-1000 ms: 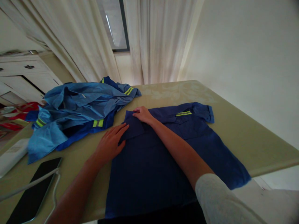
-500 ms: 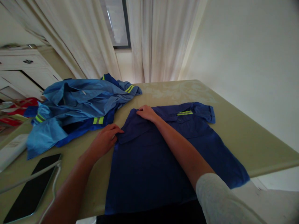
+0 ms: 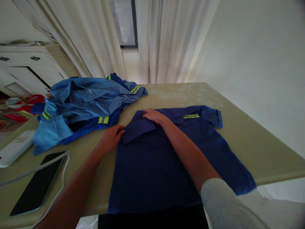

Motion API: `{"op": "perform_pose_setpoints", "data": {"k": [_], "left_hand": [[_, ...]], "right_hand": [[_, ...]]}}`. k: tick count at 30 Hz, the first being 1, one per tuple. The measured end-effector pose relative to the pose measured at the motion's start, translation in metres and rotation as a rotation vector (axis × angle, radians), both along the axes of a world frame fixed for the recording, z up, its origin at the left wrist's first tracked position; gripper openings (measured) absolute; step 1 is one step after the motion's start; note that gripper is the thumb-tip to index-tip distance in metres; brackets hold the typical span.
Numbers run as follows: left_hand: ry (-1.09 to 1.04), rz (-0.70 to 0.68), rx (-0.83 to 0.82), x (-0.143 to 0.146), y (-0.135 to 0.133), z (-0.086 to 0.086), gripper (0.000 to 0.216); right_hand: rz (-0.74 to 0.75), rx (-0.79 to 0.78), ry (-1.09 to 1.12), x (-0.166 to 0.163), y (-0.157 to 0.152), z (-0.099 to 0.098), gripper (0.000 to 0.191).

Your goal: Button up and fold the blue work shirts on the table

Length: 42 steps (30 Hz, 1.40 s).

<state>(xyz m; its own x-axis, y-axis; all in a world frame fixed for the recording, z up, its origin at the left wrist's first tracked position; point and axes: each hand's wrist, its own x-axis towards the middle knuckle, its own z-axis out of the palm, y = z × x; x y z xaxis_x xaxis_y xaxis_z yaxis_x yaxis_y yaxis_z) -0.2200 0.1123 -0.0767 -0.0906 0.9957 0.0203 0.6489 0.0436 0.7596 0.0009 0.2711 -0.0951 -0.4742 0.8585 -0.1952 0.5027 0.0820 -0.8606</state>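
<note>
A dark blue work shirt [image 3: 152, 171] lies flat across the table in front of me, its left side turned inward. My left hand [image 3: 111, 137] pinches the shirt at its left edge, thumb and fingers together on a folded-over flap [image 3: 138, 128]. At the upper edge my right hand [image 3: 153, 115] has its fingers curled on the cloth beside that flap, my forearm crossing over the shirt. On the shirt's right part are a yellow-and-grey reflective strip [image 3: 191, 116] and a short sleeve [image 3: 214, 116].
A rumpled pile of lighter blue garments [image 3: 88, 101] with reflective strips lies at the back left of the table [image 3: 240, 136]. Nearer left are a white device [image 3: 17, 148], a black phone [image 3: 39, 184] and a white cable [image 3: 64, 171]. A wall [image 3: 262, 63] rises along the right.
The flap between my hands now shows a sharper lower edge and looks slightly raised. My left hand has moved slightly along the shirt's left edge. The whole view has shifted a little.
</note>
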Motion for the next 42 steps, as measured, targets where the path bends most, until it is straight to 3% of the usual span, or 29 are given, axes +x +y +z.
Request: {"op": "perform_pose_setpoints", "data": {"k": [6,8,11,13,17,21,24,29,33,39,42], "left_hand": [[0.108,-0.013,0.021,-0.003,0.0,0.002,0.024],[0.103,-0.032,0.0,-0.005,0.001,0.002,0.023],[0.105,-0.054,-0.007,-0.011,0.003,0.001,0.026],[0.142,-0.061,0.008,-0.014,0.004,0.0,0.03],[0.219,-0.103,0.031,-0.015,0.004,-0.001,0.033],[0.196,-0.117,-0.011,-0.018,0.004,0.0,0.035],[0.112,-0.083,-0.026,-0.021,0.005,0.0,0.035],[-0.101,-0.056,-0.065,-0.028,0.008,-0.001,0.032],[-0.087,-0.055,-0.035,-0.029,0.007,-0.001,0.03],[-0.009,-0.136,-0.044,-0.036,0.005,-0.004,0.049],[0.074,-0.161,-0.01,-0.036,0.005,-0.002,0.052]], "right_hand": [[-0.014,0.346,-0.352,0.007,0.001,0.013,0.037],[0.007,0.369,-0.41,0.009,0.003,0.016,0.033],[0.108,0.285,-0.451,0.013,0.005,0.02,0.028],[0.129,0.302,-0.452,0.013,0.003,0.021,0.033],[0.013,0.512,-0.336,0.0,-0.006,0.017,0.04],[-0.01,0.46,-0.286,-0.009,-0.007,0.007,0.033],[-0.049,0.451,-0.229,-0.008,-0.002,0.0,0.034],[0.004,0.627,-0.065,-0.006,0.002,-0.007,0.025],[0.027,0.632,-0.164,-0.006,0.002,-0.009,0.01],[-0.045,0.609,-0.263,-0.006,-0.003,-0.01,0.022],[-0.136,0.695,-0.268,-0.005,-0.012,-0.002,0.032]]}}
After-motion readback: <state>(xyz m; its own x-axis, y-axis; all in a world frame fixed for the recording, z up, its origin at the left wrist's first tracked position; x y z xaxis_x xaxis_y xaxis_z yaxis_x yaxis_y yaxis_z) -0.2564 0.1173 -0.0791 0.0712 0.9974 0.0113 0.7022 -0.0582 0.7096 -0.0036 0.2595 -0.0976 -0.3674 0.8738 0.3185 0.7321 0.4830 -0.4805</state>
